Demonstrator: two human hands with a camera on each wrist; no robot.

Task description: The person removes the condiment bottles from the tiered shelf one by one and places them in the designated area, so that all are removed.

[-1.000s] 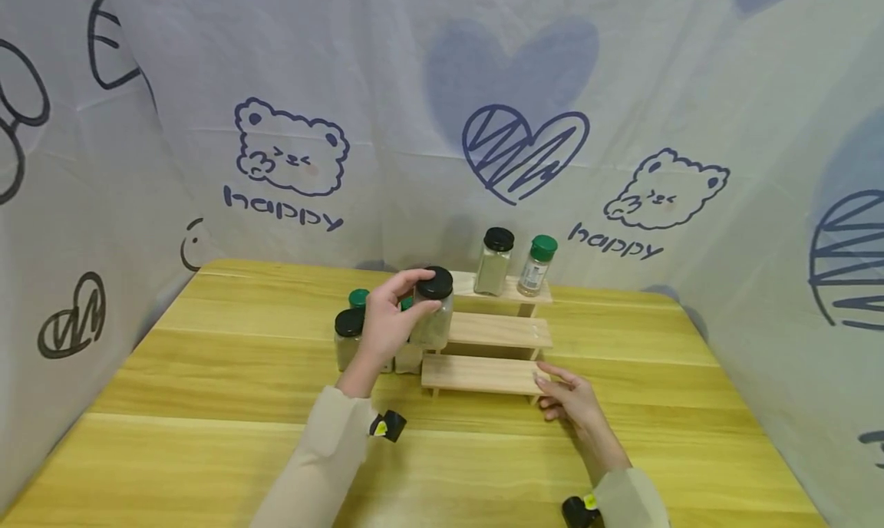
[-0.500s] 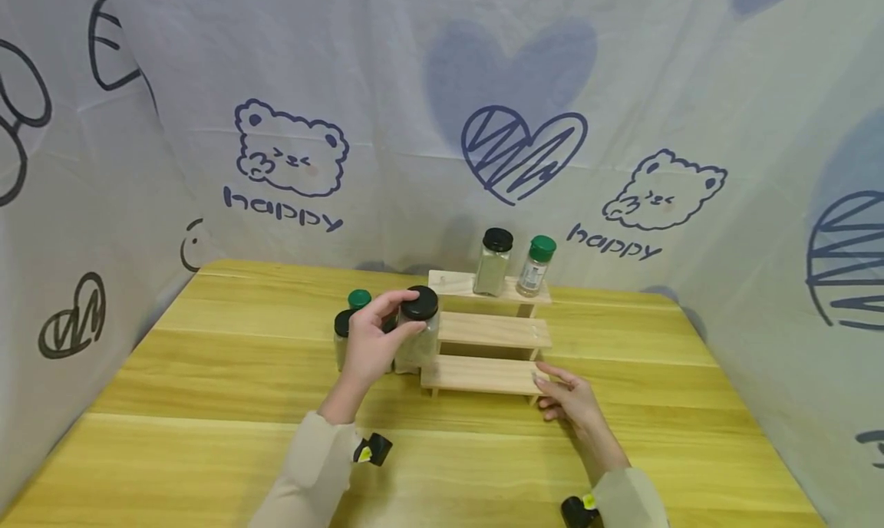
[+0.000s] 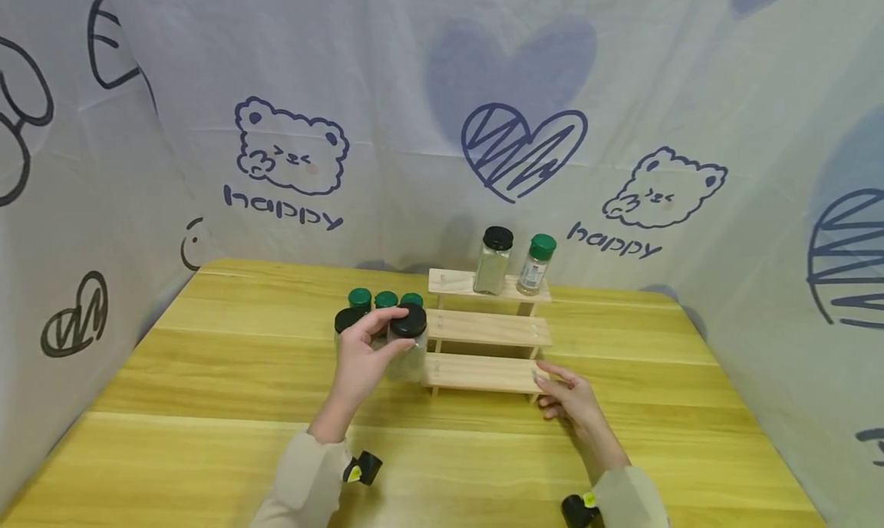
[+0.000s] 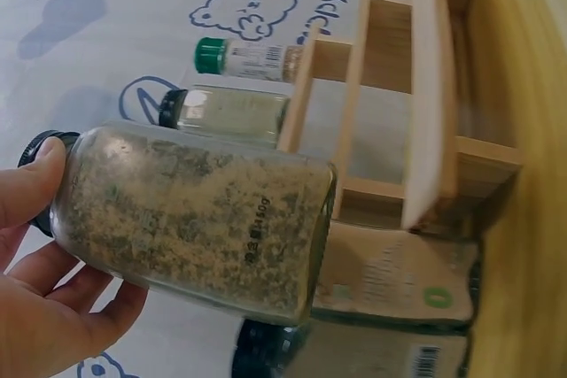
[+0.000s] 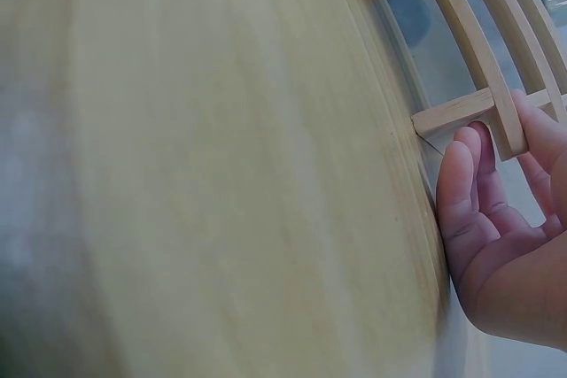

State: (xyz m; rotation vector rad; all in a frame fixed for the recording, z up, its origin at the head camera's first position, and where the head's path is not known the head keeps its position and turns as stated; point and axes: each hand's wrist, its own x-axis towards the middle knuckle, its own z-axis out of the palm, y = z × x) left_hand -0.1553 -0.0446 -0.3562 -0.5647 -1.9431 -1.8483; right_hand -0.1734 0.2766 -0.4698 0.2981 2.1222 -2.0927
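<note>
Gripping a jar round its black lid and shoulder, thumb on the near side and fingers curled over the far — left hand, just left of the rack's lowest step. Filled with coarse tan seasoning, seen close in the left wrist view; whether its base touches the table cannot be told. Crowded right behind by other jars — green lids and a black one, touching or nearly so. Resting further right with fingers straight and relaxed, holding nothing: right hand, fingertips against the front right corner of the bottom step. Standing side by side on the top step, a black-lidded bottle and a green-lidded bottle. Beyond all this, printed cloth with bears and hearts. Likely trouble: a grip this high on smooth glass could let the body swing and knock the lowest board's edge, or clip the crowded neighbours and tip one over. Light rack too, probably — a hard nudge could shift it and topple the two bottles above, should the steadying fingertips slip off the corner.
</note>
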